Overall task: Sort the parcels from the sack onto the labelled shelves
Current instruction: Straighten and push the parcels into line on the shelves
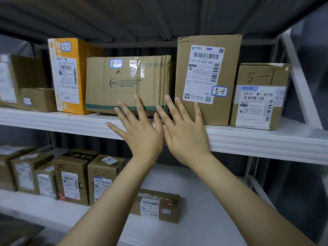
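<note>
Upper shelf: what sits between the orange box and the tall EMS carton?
The wide P&G carton marked 5-1 fills that gap, shown in the head view.

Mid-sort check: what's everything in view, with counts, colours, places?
Upper shelf: one, white, top.
Lower shelf: one, white, beneath.
Orange box: one, orange, upper shelf left.
Wide box: one, brown, upper shelf centre.
Tall box: one, brown, right of wide box.
End box: one, brown, far right.
Left boxes: two, brown, upper shelf far left.
Clustered boxes: at least five, brown, lower shelf left.
Flat box: one, brown, lower shelf centre.
Left hand: one, fingers on wide box.
Right hand: one, fingers against tall box.
</note>
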